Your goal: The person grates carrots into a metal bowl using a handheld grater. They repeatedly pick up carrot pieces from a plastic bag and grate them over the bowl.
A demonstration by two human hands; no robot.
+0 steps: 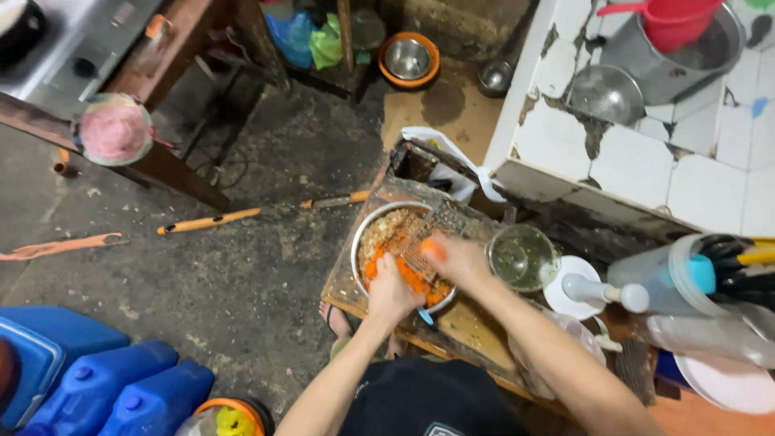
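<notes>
Nearest the camera are the person's two bare forearms, reaching out over a dark shirt to a small wooden table (472, 323); the left hand (391, 291) is curled shut around the lower end of a flat metal grater (432, 234), steadying it at a slant over a round metal bowl (361, 242); the right hand (456, 257) pinches a short stub of carrot (433, 248) against the grater's face. The bowl sits on the table top, holding orange shreds on a paler mince.

The carrot stub is judged stiff, light, and probably wet and slippery; so small a piece leaves the fingertips close to the teeth, so it is best held by its rear end. The grater looks thin and rigid, sharp on its face, safest taken at its frame or handle.

Beside the bowl stands a clear glass jar (523, 258); a white tiled counter (646, 153) lies beyond; blue plastic jugs (121, 387) stand on the floor at the left.
</notes>
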